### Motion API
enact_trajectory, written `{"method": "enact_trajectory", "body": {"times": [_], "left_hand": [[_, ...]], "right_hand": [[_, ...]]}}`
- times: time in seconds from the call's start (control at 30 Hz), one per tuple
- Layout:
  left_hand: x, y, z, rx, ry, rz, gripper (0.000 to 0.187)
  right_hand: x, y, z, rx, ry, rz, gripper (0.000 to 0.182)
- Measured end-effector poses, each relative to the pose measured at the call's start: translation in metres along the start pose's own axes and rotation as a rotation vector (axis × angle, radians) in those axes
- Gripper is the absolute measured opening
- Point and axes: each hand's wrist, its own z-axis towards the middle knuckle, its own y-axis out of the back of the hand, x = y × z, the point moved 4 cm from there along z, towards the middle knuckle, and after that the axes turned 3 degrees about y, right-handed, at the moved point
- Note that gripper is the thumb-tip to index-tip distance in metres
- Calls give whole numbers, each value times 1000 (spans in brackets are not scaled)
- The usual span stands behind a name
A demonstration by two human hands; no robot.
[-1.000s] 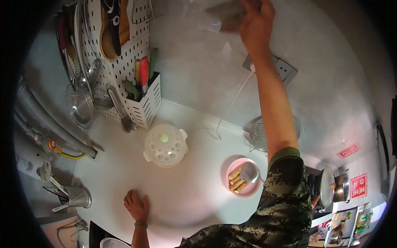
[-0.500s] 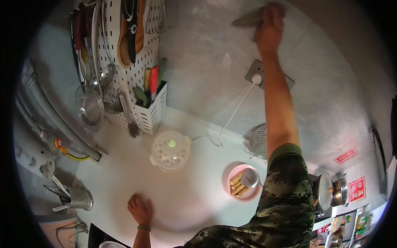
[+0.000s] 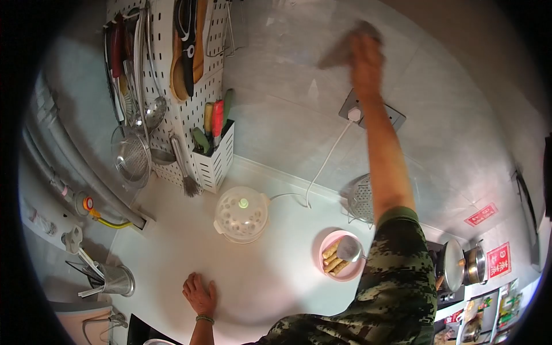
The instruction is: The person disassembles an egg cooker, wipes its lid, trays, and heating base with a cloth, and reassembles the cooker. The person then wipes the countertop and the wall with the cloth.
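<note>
My right hand (image 3: pixel 367 66) is raised high against the grey wall, blurred by motion, and presses a dark grey cloth (image 3: pixel 339 53) to the tiles. It is above the wall socket (image 3: pixel 394 117), where a white plug sits. My left hand (image 3: pixel 199 293) rests on the white counter (image 3: pixel 259 287) with its fingers apart and nothing in it. Beyond the left hand stands a pale egg cooker (image 3: pixel 242 215) with a clear lid. To the right is a pink bowl (image 3: pixel 325 275) of brown rolls with a ladle (image 3: pixel 349 249) across it.
A white pegboard rack (image 3: pixel 198 109) with hanging utensils and a knife holder (image 3: pixel 217 164) stands at the back left. A metal utensil cup (image 3: pixel 119 280) is at the left. Pots (image 3: pixel 475 264) are at the right, and a perforated metal piece (image 3: pixel 360 198) leans by the wall.
My right hand and the cloth have moved down the wall and slightly left. The whole view has shifted a little. My left hand still rests on the counter.
</note>
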Motion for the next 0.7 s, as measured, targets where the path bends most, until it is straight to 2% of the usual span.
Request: {"method": "enact_trajectory", "body": {"times": [0.03, 0.1, 0.2, 0.27, 0.3, 0.33, 0.4, 0.5, 0.57, 0.67, 0.7], "left_hand": [[0, 1, -3, -13, -1, 2, 41], [0, -3, -3, -11, -4, 11, 40], [1, -6, -3, 9, -9, 27, 40], [2, -5, -1, 24, -7, 38, 41], [2, -6, -1, 31, 1, 39, 41], [1, -6, 0, 39, 7, 39, 41], [-1, -3, 0, 54, 18, 4, 40], [2, -5, 0, 41, -4, 2, 39], [3, -6, -2, 21, -16, 10, 40], [3, -8, -2, 7, -48, 8, 39], [4, -10, -4, 6, -62, 5, 40]], "right_hand": [[-8, 27, -4, 22, -72, -151, 36], [-38, 45, -13, -146, -189, -89, 49], [-9, 14, 5, -348, -219, -108, 50], [4, -23, 28, -152, -217, -14, 46], [21, -37, 39, -214, -75, -11, 45], [45, -48, 57, -187, -69, -28, 41], [75, -59, 87, -116, -84, 48, 49], [118, -82, 128, 34, -109, 208, 38], [138, -112, 137, 33, -76, 126, 38], [122, -112, 130, 197, 75, 114, 42], [103, -102, 116, 188, 79, 94, 42]]}}
